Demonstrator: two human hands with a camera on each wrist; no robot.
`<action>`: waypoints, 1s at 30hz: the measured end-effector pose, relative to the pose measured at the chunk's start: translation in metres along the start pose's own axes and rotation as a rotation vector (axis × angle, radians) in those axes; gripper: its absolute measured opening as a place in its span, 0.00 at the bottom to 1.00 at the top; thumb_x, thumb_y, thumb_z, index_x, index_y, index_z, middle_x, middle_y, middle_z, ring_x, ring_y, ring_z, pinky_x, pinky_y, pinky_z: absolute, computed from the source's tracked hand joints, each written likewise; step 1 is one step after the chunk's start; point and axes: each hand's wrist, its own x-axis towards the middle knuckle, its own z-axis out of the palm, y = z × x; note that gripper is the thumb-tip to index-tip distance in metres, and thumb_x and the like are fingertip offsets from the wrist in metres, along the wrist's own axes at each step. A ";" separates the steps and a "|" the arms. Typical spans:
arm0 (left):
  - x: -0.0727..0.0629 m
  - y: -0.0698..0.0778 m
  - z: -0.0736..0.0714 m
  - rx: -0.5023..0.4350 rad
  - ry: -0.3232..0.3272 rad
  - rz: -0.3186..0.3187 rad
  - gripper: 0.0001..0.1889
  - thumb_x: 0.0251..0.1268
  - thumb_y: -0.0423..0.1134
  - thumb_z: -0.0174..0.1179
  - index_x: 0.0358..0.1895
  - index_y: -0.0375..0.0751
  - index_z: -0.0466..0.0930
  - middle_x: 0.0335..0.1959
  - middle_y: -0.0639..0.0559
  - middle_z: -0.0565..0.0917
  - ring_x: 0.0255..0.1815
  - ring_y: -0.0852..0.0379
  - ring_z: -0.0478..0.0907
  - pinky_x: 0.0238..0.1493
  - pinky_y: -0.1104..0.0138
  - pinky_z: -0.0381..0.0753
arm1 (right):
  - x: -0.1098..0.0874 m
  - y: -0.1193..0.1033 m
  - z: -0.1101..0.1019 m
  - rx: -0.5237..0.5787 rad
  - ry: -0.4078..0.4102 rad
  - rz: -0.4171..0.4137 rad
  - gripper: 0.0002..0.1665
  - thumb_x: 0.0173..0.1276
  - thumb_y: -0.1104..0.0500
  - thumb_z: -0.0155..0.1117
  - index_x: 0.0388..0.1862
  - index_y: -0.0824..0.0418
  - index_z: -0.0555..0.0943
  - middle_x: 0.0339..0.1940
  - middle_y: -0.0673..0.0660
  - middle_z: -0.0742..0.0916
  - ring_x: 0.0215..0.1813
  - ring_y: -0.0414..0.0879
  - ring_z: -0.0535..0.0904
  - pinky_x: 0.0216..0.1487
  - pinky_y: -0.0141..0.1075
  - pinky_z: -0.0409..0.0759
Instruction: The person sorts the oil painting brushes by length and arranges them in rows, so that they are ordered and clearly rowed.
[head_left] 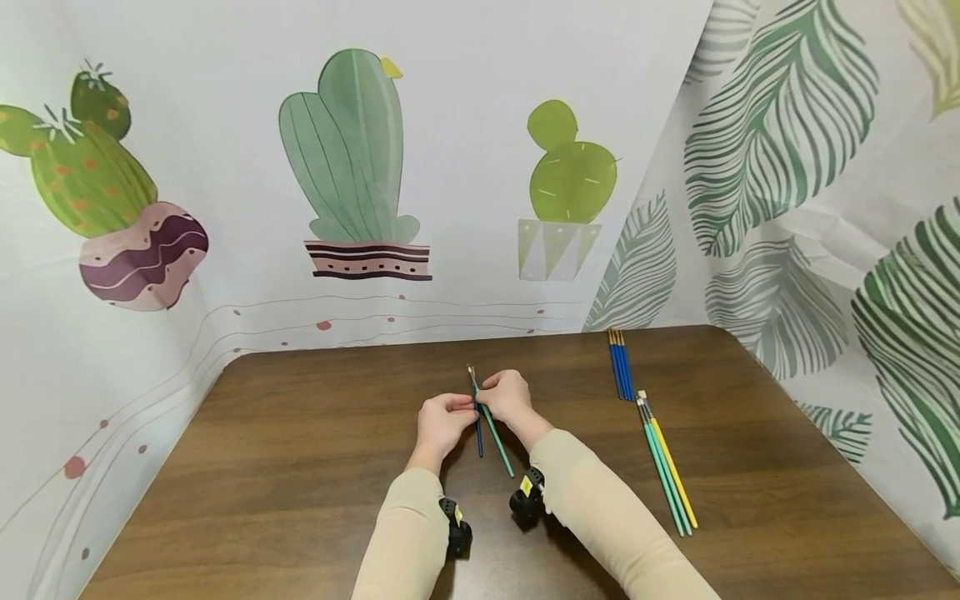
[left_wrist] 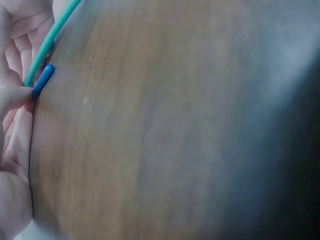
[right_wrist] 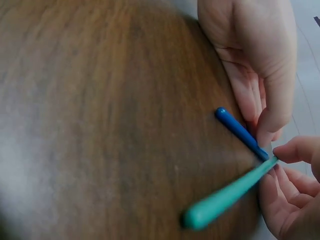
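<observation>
Near the middle of the wooden table, my left hand (head_left: 444, 423) pinches a blue-handled paintbrush (head_left: 480, 442) between thumb and fingers. My right hand (head_left: 510, 397) pinches a green-handled paintbrush (head_left: 500, 447), whose handle slants toward the table's front. Both hands are close together, and the two brushes come together at the fingers. In the right wrist view the blue handle (right_wrist: 237, 129) and the green handle (right_wrist: 227, 196) spread apart below the fingertips. One bristle tip shows beyond the hands; fingers hide the brushes' middles. The left wrist view catches only part of the blue handle (left_wrist: 43, 80).
On the right of the table (head_left: 300, 467), several blue paintbrushes (head_left: 622, 367) lie side by side near the back edge. In front of them lie two green paintbrushes (head_left: 663, 471) and a yellow paintbrush (head_left: 675, 475). A cloth printed with cacti (head_left: 352, 150) hangs behind.
</observation>
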 end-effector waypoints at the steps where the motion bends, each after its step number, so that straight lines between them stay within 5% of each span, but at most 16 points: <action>1: 0.000 0.000 0.000 0.002 -0.002 0.002 0.12 0.48 0.27 0.67 0.39 0.30 0.85 0.34 0.39 0.87 0.37 0.50 0.86 0.41 0.66 0.83 | 0.000 0.001 -0.001 0.031 -0.005 0.008 0.10 0.51 0.61 0.69 0.34 0.63 0.85 0.31 0.59 0.87 0.22 0.43 0.80 0.22 0.30 0.80; 11: 0.000 -0.001 0.000 0.013 0.008 0.000 0.15 0.46 0.31 0.71 0.40 0.30 0.84 0.34 0.39 0.87 0.36 0.51 0.86 0.40 0.65 0.84 | -0.003 0.011 -0.019 0.297 -0.056 0.073 0.13 0.53 0.66 0.65 0.39 0.68 0.83 0.23 0.54 0.80 0.19 0.40 0.75 0.19 0.31 0.79; 30: -0.003 0.005 0.006 0.025 0.047 -0.033 0.16 0.42 0.30 0.73 0.39 0.30 0.84 0.35 0.40 0.87 0.36 0.50 0.87 0.40 0.64 0.84 | -0.008 0.041 -0.068 0.389 -0.029 0.120 0.14 0.57 0.67 0.64 0.43 0.71 0.81 0.25 0.54 0.85 0.23 0.39 0.79 0.20 0.30 0.79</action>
